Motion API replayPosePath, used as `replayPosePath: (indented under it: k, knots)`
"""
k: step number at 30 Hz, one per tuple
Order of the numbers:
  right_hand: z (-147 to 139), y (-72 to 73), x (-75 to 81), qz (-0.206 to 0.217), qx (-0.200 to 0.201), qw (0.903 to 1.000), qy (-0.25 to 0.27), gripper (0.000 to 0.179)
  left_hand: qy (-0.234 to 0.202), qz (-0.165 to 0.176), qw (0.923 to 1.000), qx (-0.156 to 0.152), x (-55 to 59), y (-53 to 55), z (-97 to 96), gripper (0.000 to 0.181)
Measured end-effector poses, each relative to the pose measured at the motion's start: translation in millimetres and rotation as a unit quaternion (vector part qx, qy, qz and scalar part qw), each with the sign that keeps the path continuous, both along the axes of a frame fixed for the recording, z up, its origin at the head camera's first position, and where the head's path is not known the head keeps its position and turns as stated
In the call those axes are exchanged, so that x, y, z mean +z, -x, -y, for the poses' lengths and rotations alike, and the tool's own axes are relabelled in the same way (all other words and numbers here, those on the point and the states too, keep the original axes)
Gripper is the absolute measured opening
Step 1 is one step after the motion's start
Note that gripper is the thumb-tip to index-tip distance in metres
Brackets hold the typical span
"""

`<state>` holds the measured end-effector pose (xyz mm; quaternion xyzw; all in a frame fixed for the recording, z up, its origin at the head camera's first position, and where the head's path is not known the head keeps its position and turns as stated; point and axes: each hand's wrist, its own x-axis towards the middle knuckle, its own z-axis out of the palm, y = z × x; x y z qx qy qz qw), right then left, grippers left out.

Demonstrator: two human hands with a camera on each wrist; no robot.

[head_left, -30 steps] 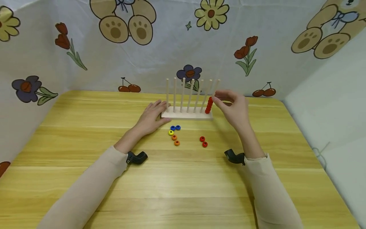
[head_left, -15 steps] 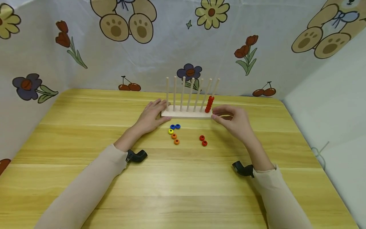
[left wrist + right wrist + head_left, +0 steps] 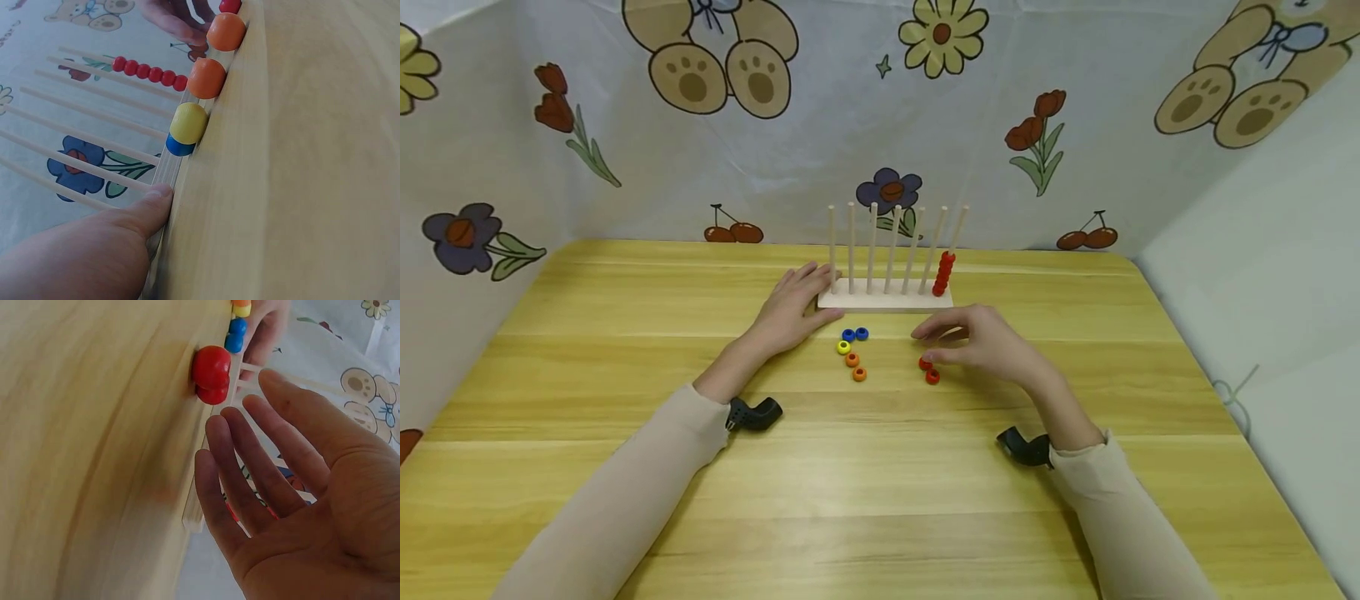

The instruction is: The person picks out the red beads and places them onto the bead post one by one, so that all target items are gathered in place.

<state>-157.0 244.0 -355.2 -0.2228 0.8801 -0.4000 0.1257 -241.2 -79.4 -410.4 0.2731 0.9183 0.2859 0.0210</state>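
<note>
A wooden peg rack (image 3: pixel 886 298) with several upright pegs stands toward the back of the table. Several red beads (image 3: pixel 943 273) are stacked on its rightmost peg. My left hand (image 3: pixel 790 310) holds the left end of the base, thumb along the front edge and fingers reaching behind. Two loose red beads (image 3: pixel 211 372) lie on the table in front of the rack. Over them hovers my right hand (image 3: pixel 981 343), fingers spread from the thumb and nothing between them. In the head view its thumb overlaps the farther red bead.
Left of the red beads lie two blue beads (image 3: pixel 855 334), one yellow bead (image 3: pixel 843 347) and two orange beads (image 3: pixel 856 367). A patterned cloth (image 3: pixel 820 158) hangs behind the table's back edge. The wooden tabletop (image 3: pixel 880 483) extends toward the person.
My right hand has come down from the red stack's peg, past the rack's right end, and forward-left over the loose red beads. My left hand stays on the base.
</note>
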Motion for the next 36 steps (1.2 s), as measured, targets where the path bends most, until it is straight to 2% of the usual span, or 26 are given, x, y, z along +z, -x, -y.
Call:
replayPosePath:
  k: [8,13,19,30,36]
  knots:
    - [10.9,-4.2,-4.0,0.021,0.021,0.9995,-0.014,0.032,0.000,-0.003,1.0000,-0.001,0.5,-0.3,-0.6,0.067]
    - [14.8,-7.2,-2.3,0.031,0.018,0.9992,-0.016,0.028,-0.002,-0.006,1.0000,-0.001,0.8,0.0,-0.8,0.067]
    - [15.0,-6.8,-4.4,0.024,0.013,0.9992,-0.028,0.025,0.000,0.000,1.0000,0.000,0.4,-1.2,0.2,0.067]
    - [11.0,-2.8,-1.7,-0.018,-0.033,0.9966,-0.074,0.020,-0.003,-0.006,1.0000,-0.001,0.3,0.5,0.6,0.067]
    - [7.4,-4.1,-5.5,-0.031,-0.052,0.9960,-0.067,0.017,-0.002,0.001,1.0000,-0.002,0.6,-2.0,-0.4,0.067]
